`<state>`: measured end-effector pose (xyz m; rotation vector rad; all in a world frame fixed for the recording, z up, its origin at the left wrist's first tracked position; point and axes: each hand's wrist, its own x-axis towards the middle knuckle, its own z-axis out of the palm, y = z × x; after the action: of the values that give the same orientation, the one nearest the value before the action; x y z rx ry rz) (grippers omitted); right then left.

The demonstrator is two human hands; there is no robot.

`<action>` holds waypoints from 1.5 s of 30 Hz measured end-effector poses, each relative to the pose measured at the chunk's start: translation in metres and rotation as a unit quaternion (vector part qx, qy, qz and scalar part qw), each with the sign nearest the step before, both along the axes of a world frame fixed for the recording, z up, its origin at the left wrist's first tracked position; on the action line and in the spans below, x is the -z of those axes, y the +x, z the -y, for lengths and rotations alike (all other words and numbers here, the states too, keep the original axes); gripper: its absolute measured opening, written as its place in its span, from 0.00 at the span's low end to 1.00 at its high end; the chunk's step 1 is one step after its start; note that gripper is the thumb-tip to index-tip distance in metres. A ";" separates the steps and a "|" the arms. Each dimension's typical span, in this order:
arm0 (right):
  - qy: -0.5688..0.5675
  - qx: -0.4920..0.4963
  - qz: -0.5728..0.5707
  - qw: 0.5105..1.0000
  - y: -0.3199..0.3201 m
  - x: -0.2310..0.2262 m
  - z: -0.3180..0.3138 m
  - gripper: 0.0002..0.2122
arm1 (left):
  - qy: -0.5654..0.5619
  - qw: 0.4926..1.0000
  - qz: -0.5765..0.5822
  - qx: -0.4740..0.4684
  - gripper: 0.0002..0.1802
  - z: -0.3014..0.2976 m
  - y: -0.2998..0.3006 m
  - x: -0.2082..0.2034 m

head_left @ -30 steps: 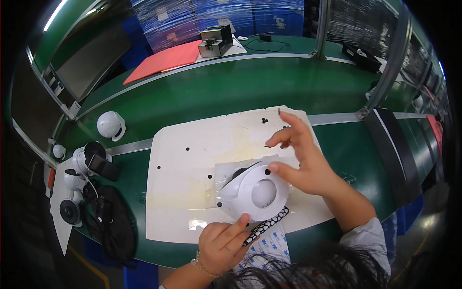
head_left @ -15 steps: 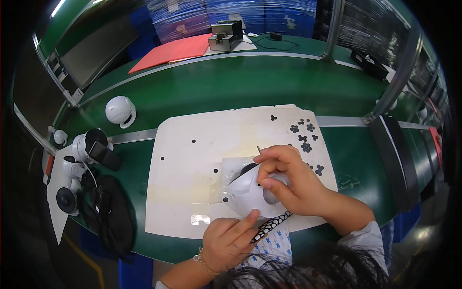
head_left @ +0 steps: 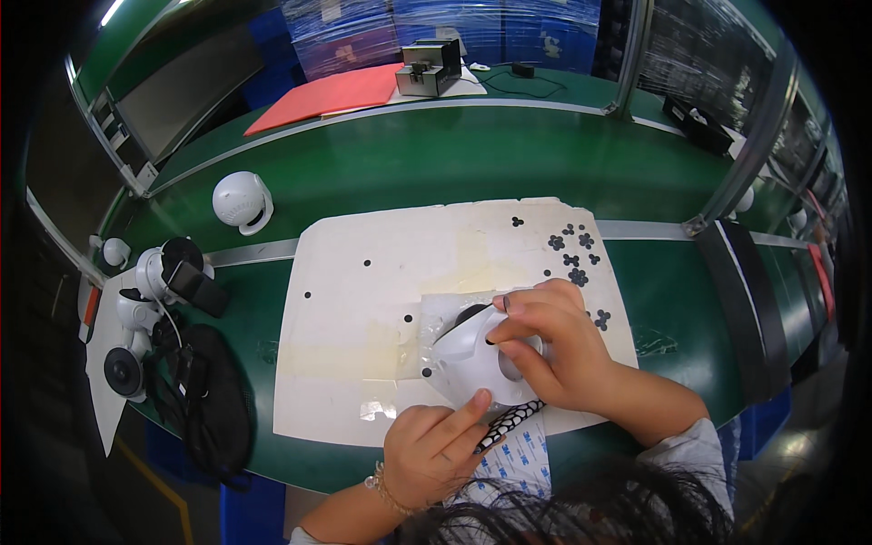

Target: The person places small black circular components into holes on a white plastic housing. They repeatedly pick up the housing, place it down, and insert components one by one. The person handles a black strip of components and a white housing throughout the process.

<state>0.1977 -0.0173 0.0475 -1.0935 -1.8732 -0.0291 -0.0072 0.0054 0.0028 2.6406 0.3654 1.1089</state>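
Note:
In front of me a smooth white plastic shell [head_left: 463, 359] with a grey round part lies on a clear plastic bag [head_left: 431, 313]. My left hand [head_left: 436, 450] steadies the shell's near edge, its index fingertip pressed on the white surface. Beside its thumb runs a strip with a black-and-white honeycomb pattern [head_left: 509, 425]. Over the shell's right side, my right hand [head_left: 563, 345] pinches a small black dot [head_left: 491, 341] between thumb and index finger. A thin metal tip [head_left: 506, 302] pokes out from its upper fingers; the rest of it is hidden.
A pale board [head_left: 336, 354] carries black dots and dot clusters [head_left: 579, 276]. A white dome camera [head_left: 242, 202] stands beyond it. More white cameras [head_left: 127, 372] and a black bag [head_left: 216, 400] lie left, a long black box [head_left: 745, 309] right. Blue-printed paper [head_left: 522, 459] lies near me.
My right hand has shifted slightly, and the metal tip now sits lower, nearer the shell. The white dome camera has moved a little to the right. My left hand stays put.

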 end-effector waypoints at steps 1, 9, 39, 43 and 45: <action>0.001 0.024 0.053 0.998 0.000 -0.002 0.002 0.19 | 0.001 1.000 -0.001 -0.002 0.15 0.000 0.000 0.000; -0.039 0.067 0.019 0.997 0.011 0.002 0.036 0.08 | -0.002 1.000 0.003 -0.017 0.14 0.002 0.002 -0.003; -0.025 0.091 0.122 0.988 0.007 0.032 0.061 0.12 | -0.033 0.999 0.025 -0.032 0.15 0.005 0.005 -0.002; -0.016 0.049 0.085 0.995 -0.001 0.027 0.059 0.11 | -0.051 0.998 0.041 -0.026 0.15 0.006 0.005 0.001; -0.007 0.043 0.109 0.993 -0.002 0.029 0.058 0.10 | -0.050 0.997 0.052 -0.022 0.14 0.004 0.006 0.002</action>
<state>0.1958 -0.0753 0.0182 -1.2217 -2.0197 -0.1925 -0.0010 0.0009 0.0004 2.4890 0.4476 1.2041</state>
